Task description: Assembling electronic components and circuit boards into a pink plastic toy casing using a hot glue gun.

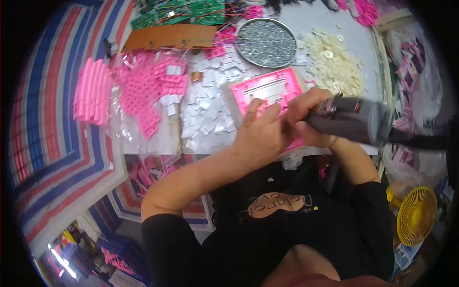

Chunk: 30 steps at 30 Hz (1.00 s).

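Note:
On the near edge of the white tabletop lies a shallow pink plastic casing point(289, 76), with pale inner parts and metal strips showing at its far end. My left hand point(265, 129) lies over the near part, its bent fingers gripping the casing. In my right hand point(311, 112), fingers wrapped round it, is a dark grey electric screwdriver point(351, 119), lying almost sideways over the casing's right side. Its tip is hidden behind my hands. Just beyond the casing stands a round metal dish point(266, 66) full of small screws.
Cream plastic discs point(334, 62) are heaped at the right. White squares point(205, 112) spread left of the casing, beside pink lattice pieces point(138, 91) and stacked pink bars point(91, 93). Green circuit boards point(205, 12) with wires lie behind a brown strip point(172, 37). A yellow fan point(417, 215) stands lower right.

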Tool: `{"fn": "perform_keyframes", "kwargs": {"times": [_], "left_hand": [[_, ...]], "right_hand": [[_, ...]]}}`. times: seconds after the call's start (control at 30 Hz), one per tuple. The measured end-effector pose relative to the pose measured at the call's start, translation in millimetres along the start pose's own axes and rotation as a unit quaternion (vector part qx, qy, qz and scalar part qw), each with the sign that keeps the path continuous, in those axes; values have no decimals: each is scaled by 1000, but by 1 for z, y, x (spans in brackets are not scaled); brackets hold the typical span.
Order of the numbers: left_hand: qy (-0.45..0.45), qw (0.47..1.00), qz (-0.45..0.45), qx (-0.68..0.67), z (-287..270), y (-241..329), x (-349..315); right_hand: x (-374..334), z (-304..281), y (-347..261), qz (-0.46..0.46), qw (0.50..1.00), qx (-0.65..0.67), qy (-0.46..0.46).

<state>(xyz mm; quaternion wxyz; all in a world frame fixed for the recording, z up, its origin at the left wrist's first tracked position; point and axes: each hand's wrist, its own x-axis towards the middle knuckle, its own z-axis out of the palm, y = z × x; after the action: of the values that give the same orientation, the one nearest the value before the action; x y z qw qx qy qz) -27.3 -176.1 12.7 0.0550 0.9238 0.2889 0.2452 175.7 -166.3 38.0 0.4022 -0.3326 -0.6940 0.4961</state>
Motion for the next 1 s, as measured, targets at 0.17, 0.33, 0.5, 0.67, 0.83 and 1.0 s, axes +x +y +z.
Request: {"fn": "perform_keyframes", "kwargs": {"times": [0.17, 0.33, 0.5, 0.67, 0.83, 1.0], "left_hand": [[0, 989, -31, -143, -20, -33, -7], [107, 958, -259, 62, -83, -129, -49], [46, 927, -256, 268, -89, -168, -49], [78, 939, -239, 233, -82, -175, -56], [120, 943, -251, 184, -95, -169, -56], [247, 827, -444, -240, -136, -130, -65]], "right_hand": [[21, -16, -1, 4, 956, 279, 91], [31, -58, -22, -124, 960, 221, 122], [45, -66, -27, -121, 965, 199, 117], [40, -68, -18, -117, 966, 203, 112], [44, -73, -18, -108, 968, 191, 121], [39, -81, -48, -71, 972, 68, 213]]}}
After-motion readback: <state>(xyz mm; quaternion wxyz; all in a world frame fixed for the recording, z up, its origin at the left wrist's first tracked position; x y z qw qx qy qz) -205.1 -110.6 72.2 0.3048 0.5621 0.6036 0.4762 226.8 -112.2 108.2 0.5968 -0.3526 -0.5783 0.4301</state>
